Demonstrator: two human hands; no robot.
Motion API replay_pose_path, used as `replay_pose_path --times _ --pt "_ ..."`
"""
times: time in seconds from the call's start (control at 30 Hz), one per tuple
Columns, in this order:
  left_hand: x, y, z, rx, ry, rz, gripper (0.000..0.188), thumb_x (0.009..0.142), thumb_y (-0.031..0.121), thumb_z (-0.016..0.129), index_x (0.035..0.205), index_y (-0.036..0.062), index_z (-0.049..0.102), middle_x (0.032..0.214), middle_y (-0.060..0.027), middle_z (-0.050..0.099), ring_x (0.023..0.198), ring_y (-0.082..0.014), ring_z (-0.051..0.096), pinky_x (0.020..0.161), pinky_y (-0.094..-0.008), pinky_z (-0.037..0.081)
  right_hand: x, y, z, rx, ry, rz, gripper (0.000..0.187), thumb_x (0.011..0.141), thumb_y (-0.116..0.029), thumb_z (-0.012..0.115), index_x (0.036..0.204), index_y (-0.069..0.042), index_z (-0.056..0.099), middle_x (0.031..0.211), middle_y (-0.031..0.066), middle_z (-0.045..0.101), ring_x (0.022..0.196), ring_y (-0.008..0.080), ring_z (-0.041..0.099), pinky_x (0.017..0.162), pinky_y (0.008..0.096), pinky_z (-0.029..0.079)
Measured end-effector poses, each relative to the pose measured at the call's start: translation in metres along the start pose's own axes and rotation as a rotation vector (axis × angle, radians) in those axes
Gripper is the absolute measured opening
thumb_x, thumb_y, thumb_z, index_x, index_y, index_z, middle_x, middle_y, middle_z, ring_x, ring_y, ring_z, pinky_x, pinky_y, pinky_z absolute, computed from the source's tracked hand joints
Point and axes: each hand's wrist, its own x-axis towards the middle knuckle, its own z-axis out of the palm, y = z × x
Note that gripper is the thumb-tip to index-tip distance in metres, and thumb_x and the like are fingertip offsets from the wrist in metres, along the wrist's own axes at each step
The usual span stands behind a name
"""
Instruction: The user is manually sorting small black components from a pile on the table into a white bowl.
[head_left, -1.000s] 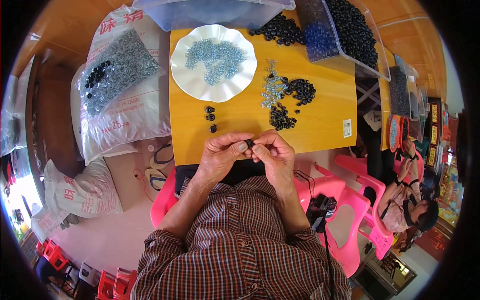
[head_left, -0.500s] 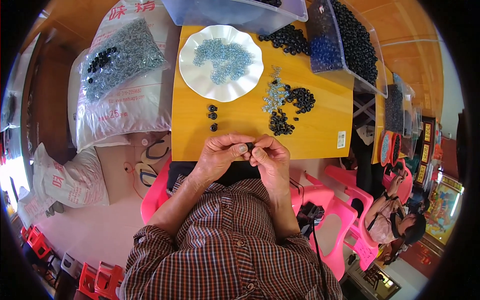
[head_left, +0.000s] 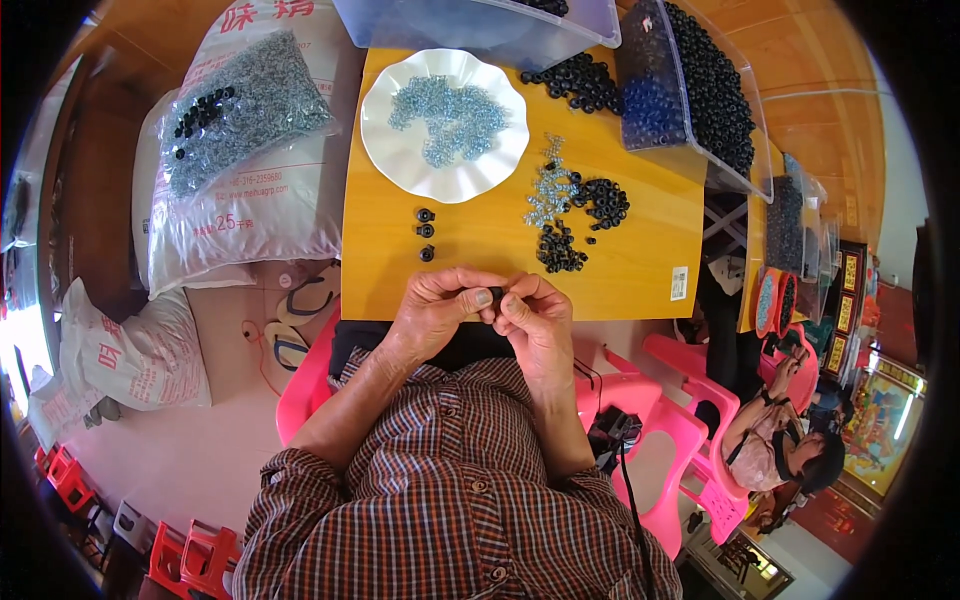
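Observation:
Just past the table's near edge, my left hand and my right hand meet. Both are closed, thumbs and fingers pinching a small black round part between them; the fingers cover most of it. Beyond my left hand, three black round pieces stand in a column on the table. To the right lie a heap of black rings, a second heap of small black round parts and a scatter of small clear pieces. A white scalloped plate holds many clear bluish pieces.
Two clear plastic bins stand at the table's far side, the right one full of black parts. Left of the yellow table, a bag of clear pieces lies on a white sack. Another person sits at right.
My hands keep the same pinch on the small black part, with only slight finger movement. The whole view has shifted a little; the heaps and the plate stay as they were.

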Motion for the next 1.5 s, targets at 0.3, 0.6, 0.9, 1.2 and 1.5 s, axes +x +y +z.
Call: replay_pose_path --times 0.3,0.6,0.9,1.2,1.5 --pt "0.000 0.001 0.000 0.027 0.006 0.027 0.019 0.086 0.006 0.063 0.104 0.0005 0.067 0.088 -0.0076 0.067 0.074 -0.0125 0.062 0.068 -0.0255 0.053 0.002 -0.002 0.006 -0.006 0.006 0.002 0.013 0.082 -0.007 0.069 0.078 0.000 0.058 0.072 0.0066 0.059 0.061 0.0146 0.058 0.054 0.0221 0.046" --pt "-0.001 0.002 0.000 0.134 0.011 0.050 0.020 0.084 0.009 0.066 0.101 -0.0002 0.068 0.087 -0.0053 0.066 0.073 -0.0124 0.062 0.067 -0.0253 0.052 0.003 0.001 0.003 0.037 0.014 0.061 0.013 0.081 -0.005 0.069 0.077 0.000 0.058 0.068 0.0070 0.058 0.059 0.0147 0.056 0.052 0.0222 0.045" --pt "0.000 -0.002 -0.001 0.023 0.008 0.001 0.021 0.088 0.007 0.061 0.107 -0.0006 0.065 0.088 -0.0060 0.066 0.076 -0.0126 0.062 0.070 -0.0272 0.053 0.000 -0.003 0.006 -0.069 0.069 0.034 0.014 0.084 -0.009 0.067 0.078 -0.002 0.057 0.072 0.0081 0.063 0.058 0.0129 0.058 0.051 0.0201 0.044" --pt "0.001 -0.002 0.001 -0.110 0.015 0.027 0.022 0.089 0.005 0.059 0.109 -0.0007 0.063 0.088 -0.0063 0.066 0.077 -0.0129 0.063 0.071 -0.0291 0.055 -0.006 -0.003 0.003 0.041 0.032 0.054 0.014 0.089 -0.012 0.063 0.093 -0.001 0.057 0.079 0.0063 0.063 0.071 0.0125 0.061 0.061 0.0220 0.049" --pt "0.001 -0.004 0.000 -0.016 -0.003 0.044 0.025 0.087 0.004 0.061 0.112 -0.0007 0.063 0.095 -0.0087 0.065 0.080 -0.0150 0.062 0.074 -0.0286 0.053 -0.006 -0.006 0.008 -0.010 0.063 0.018 0.010 0.088 -0.007 0.062 0.094 0.000 0.058 0.080 0.0061 0.062 0.066 0.0116 0.060 0.059 0.0232 0.050"
